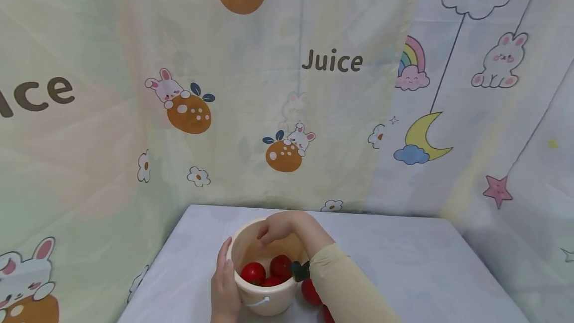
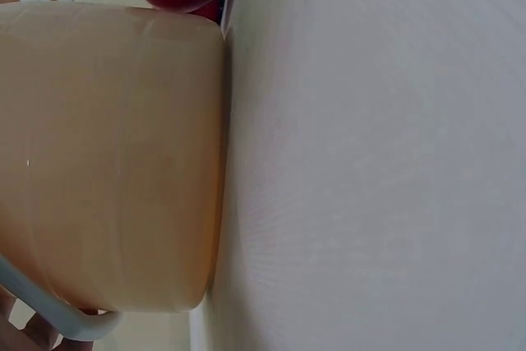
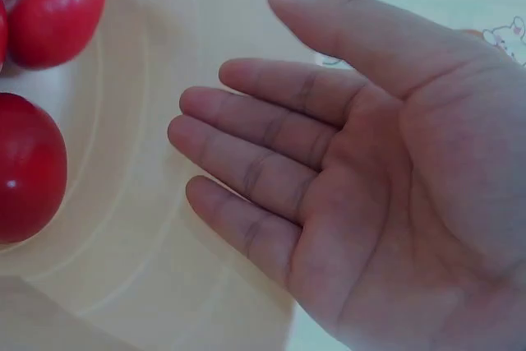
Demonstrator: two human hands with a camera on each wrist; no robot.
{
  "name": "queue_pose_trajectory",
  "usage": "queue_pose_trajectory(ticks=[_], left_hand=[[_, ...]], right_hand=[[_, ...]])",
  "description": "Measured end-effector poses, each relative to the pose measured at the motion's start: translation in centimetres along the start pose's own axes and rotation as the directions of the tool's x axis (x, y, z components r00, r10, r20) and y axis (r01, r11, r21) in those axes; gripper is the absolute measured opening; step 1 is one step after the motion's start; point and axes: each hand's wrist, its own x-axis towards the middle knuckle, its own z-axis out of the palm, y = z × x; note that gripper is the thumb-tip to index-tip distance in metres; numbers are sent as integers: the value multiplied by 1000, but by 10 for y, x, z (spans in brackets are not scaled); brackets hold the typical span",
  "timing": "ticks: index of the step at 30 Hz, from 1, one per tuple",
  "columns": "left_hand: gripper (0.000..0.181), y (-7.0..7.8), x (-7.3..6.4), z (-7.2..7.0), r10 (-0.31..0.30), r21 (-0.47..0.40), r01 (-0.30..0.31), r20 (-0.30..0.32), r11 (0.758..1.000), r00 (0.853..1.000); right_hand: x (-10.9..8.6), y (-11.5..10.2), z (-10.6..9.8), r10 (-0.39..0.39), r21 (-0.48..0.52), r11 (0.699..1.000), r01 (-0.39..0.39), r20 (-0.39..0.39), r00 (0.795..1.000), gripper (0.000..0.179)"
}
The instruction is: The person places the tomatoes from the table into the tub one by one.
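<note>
A cream bucket (image 1: 269, 297) with a pale handle (image 2: 62, 314) stands on the table, and several red tomatoes, including one tomato (image 1: 253, 273) on the left, lie at its bottom. Along the bucket's left side rests my left hand (image 1: 225, 283), its fingers extended up to the rim. My right hand (image 3: 362, 170) reaches over the rim into the bucket from the right. Its palm is bare and the fingers are spread loosely, pointing toward the tomatoes (image 3: 29, 170) and touching none of them.
Outside the bucket on its right, another tomato (image 1: 311, 291) lies partly behind my right sleeve (image 1: 350, 283), with more red below it. A small dark object (image 1: 300, 270) shows beside the sleeve. Printed curtains (image 1: 251, 88) hang behind the white table (image 1: 403, 258).
</note>
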Motion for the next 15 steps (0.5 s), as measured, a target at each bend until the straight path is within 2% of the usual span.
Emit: queue_pose_trajectory(ticks=[3, 8, 15], left_hand=[[40, -2, 1, 1, -5, -4, 5, 0, 1000, 1000], [40, -4, 1, 1, 0, -8, 0, 9, 1000, 1000], [40, -4, 1, 0, -10, -19, 10, 13, 1000, 1000]], right_hand=[[-4, -2, -1, -15, -22, 1000, 15, -16, 1000, 32], [-15, -4, -3, -5, 9, 1000, 6, -73, 997, 37], [-27, -2, -3, -69, -14, 998, 67, -129, 989, 37]])
